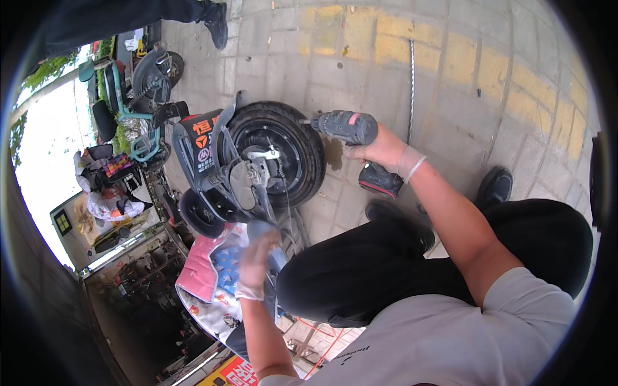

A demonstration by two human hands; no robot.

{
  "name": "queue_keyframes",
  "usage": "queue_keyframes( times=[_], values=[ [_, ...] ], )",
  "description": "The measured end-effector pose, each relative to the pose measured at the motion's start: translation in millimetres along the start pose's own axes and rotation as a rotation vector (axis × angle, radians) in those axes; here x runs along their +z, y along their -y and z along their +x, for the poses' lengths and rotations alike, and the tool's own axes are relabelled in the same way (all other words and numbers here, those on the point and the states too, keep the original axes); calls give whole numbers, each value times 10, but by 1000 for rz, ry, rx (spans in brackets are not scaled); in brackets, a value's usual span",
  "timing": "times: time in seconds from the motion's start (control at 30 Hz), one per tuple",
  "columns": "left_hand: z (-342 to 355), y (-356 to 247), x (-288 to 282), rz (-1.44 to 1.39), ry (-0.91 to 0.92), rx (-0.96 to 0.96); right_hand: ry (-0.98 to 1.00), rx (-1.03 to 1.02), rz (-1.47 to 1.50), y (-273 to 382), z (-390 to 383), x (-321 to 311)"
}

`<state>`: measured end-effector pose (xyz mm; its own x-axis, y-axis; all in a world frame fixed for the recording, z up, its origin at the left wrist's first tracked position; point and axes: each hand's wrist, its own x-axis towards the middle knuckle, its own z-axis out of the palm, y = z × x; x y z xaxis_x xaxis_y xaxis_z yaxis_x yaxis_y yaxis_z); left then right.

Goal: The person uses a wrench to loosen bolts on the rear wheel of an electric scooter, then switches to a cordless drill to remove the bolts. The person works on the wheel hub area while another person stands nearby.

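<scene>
My right hand [385, 151], in a thin clear glove, is wrapped round the handle of a dark grey cordless drill [347, 127]. The tool's nose points left at the outer edge of a black scooter tyre [313, 151]; whether the tip touches the rubber I cannot tell. A metal bracket and a coil spring show in front of the wheel hub [250, 138]. Lower left, my gloved left hand [256, 260] is smeared by motion beside the scooter's frame, near a blurred greyish-blue part. Its fingers are not clear enough to read.
A pink and blue quilted cover [215, 276] hangs over the scooter. On the paving at the back lies a thin metal rod [412, 90]. A wet patch [332, 153] is beside the tyre. Another person's shoe [217, 27] stands far left, near a teal bike [147, 138].
</scene>
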<state>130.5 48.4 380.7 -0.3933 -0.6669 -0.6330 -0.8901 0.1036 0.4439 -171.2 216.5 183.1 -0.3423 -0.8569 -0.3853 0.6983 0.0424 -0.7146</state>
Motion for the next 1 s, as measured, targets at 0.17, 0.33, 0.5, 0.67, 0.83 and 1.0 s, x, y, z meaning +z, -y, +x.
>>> queue_keyframes(
  times=[0.17,0.33,0.5,0.67,0.83,1.0],
  values=[
    [799,-564,811,449,194,469,83,-5,372,-321,2,10],
    [1364,-352,1782,664,24,397,-9,71,338,-424,130,-182],
    [1579,-8,1992,582,-210,439,44,100,294,-564,110,-399],
    [1667,-30,2068,471,-381,380,80,131,220,-611,171,-457],
    [1710,-125,2053,392,-411,305,137,108,216,-698,244,-449],
    [1777,-141,1950,473,-297,228,75,113,145,-754,349,-382]
  ],
)
